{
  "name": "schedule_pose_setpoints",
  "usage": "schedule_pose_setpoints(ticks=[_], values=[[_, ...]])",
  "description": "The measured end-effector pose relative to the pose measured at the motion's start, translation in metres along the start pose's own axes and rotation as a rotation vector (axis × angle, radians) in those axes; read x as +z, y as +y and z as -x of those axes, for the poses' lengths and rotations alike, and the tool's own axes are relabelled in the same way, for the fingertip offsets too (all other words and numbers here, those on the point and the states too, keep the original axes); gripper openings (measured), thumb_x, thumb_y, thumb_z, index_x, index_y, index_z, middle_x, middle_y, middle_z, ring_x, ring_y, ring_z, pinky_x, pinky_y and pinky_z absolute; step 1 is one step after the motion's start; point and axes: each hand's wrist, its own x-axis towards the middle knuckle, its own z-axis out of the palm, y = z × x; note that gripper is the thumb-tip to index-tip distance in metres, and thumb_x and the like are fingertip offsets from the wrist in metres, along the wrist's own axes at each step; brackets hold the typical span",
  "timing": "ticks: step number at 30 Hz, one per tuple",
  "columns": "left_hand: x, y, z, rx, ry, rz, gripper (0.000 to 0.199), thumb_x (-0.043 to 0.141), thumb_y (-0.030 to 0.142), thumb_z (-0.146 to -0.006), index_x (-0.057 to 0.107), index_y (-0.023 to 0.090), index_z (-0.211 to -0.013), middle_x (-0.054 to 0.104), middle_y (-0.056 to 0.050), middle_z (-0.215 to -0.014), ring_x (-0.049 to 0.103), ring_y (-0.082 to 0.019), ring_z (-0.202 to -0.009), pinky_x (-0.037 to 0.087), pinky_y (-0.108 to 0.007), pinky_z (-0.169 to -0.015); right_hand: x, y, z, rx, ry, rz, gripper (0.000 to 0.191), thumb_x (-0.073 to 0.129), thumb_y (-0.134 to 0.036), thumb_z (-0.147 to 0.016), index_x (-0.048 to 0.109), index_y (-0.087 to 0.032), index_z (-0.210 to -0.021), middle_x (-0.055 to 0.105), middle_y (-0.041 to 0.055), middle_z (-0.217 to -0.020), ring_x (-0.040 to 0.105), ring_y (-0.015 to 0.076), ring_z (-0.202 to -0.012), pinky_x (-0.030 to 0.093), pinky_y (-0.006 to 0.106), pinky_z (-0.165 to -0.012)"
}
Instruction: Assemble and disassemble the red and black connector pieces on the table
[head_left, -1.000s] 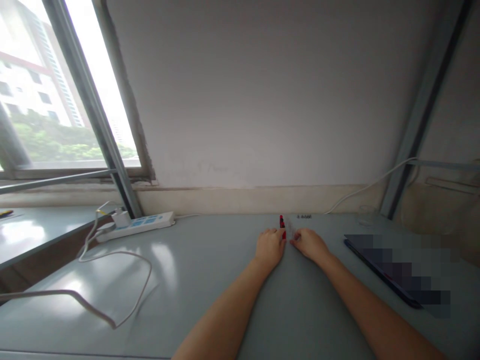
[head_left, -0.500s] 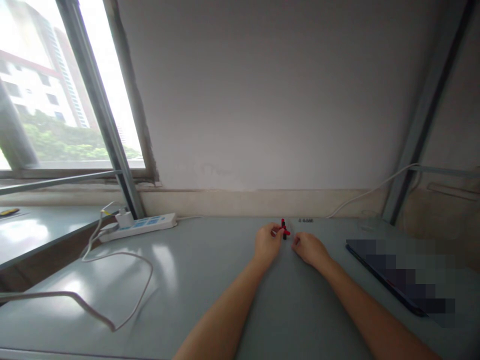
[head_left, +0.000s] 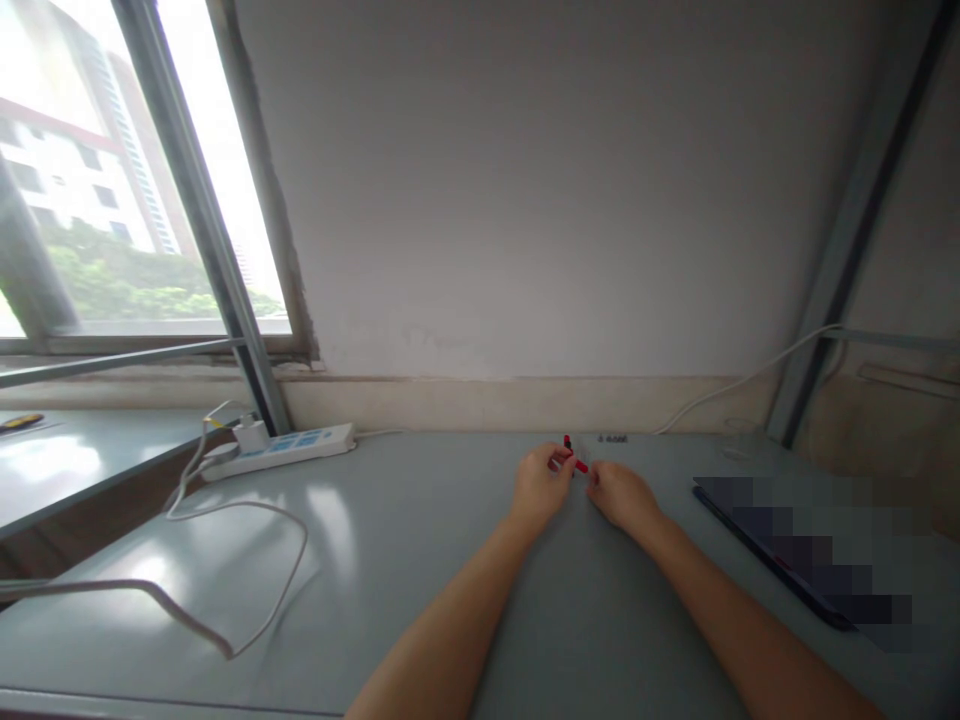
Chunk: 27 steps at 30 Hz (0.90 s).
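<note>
My left hand [head_left: 541, 484] is closed around a small red and black object [head_left: 580, 465], near the far edge of the grey table [head_left: 420, 560]. One red end of it points toward my right hand [head_left: 621, 495], whose fingers are pinched together right beside that end. Whether the right fingers hold something small is hidden. Just beyond the hands, several tiny dark pieces [head_left: 616, 439] lie in a row by the wall.
A white power strip [head_left: 300, 449] with plugs sits at the back left, its cable [head_left: 289, 585] looping over the table. To the right lies a dark flat object [head_left: 772, 555], partly pixelated. Metal posts stand at both sides, and a yellow item [head_left: 22, 423] rests far left.
The red end of the object has swung down and right, closer to my right hand. My left hand has shifted slightly right, and the gap between the hands is smaller.
</note>
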Motion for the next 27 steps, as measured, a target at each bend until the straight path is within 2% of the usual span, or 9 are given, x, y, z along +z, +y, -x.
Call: schedule_pose_setpoints(ticks=[7,11,18,21,24,27], values=[[0.004,-0.005,0.001,0.025,-0.035,-0.039,0.011,0.054,0.017,-0.07,0.062,0.014,-0.076,0.064,-0.004,-0.075,0.054,-0.012,-0.066,0.042,-0.023,-0.067,-0.007,-0.007,0.004,-0.024,0.017,0.03,0.021,0.044,-0.021,-0.076,0.06,-0.015,-0.088,0.065,0.013,-0.087,0.06,0.024,-0.082,0.038,0.028,-0.061],[0.005,-0.008,0.002,-0.029,-0.072,-0.037,0.012,0.054,0.018,-0.069,0.063,0.014,-0.077,0.065,-0.004,-0.076,0.054,-0.011,-0.065,0.042,-0.023,-0.065,-0.01,-0.01,0.005,-0.044,0.021,-0.016,0.025,0.04,-0.028,-0.08,0.061,-0.017,-0.087,0.066,0.0106,-0.087,0.061,0.0221,-0.082,0.038,0.027,-0.06],[0.006,-0.013,0.0,-0.136,-0.158,0.068,0.016,0.054,0.025,-0.07,0.061,0.011,-0.066,0.062,-0.004,-0.063,0.054,-0.011,-0.058,0.04,-0.022,-0.056,-0.011,-0.011,0.006,-0.11,0.051,-0.066,0.023,0.042,-0.027,-0.078,0.062,-0.018,-0.084,0.066,0.0087,-0.082,0.06,0.0202,-0.078,0.037,0.025,-0.059],[0.008,-0.016,-0.001,-0.183,-0.192,0.151,0.015,0.054,0.024,-0.07,0.059,0.011,-0.065,0.061,-0.003,-0.06,0.053,-0.01,-0.055,0.038,-0.02,-0.052,-0.012,-0.01,0.004,-0.144,0.023,-0.114,0.022,0.044,-0.026,-0.077,0.063,-0.017,-0.085,0.066,0.0077,-0.079,0.06,0.0184,-0.074,0.036,0.024,-0.057],[0.005,-0.016,-0.004,-0.202,-0.182,0.122,0.01,0.052,0.018,-0.069,0.058,0.011,-0.066,0.061,-0.002,-0.06,0.054,-0.01,-0.056,0.038,-0.019,-0.052,-0.021,-0.001,0.001,-0.196,-0.031,-0.171,0.024,0.047,-0.028,-0.076,0.062,-0.016,-0.09,0.066,0.0074,-0.079,0.06,0.0174,-0.073,0.038,0.023,-0.058],[-0.008,-0.012,-0.011,-0.18,-0.109,-0.047,0.01,0.052,0.018,-0.069,0.059,0.011,-0.068,0.062,-0.004,-0.065,0.056,-0.012,-0.06,0.039,-0.021,-0.057,-0.037,0.023,0.002,-0.102,-0.03,-0.181,0.035,0.049,-0.032,-0.075,0.058,-0.011,-0.101,0.065,0.0105,-0.086,0.059,0.0193,-0.078,0.041,0.025,-0.064]])
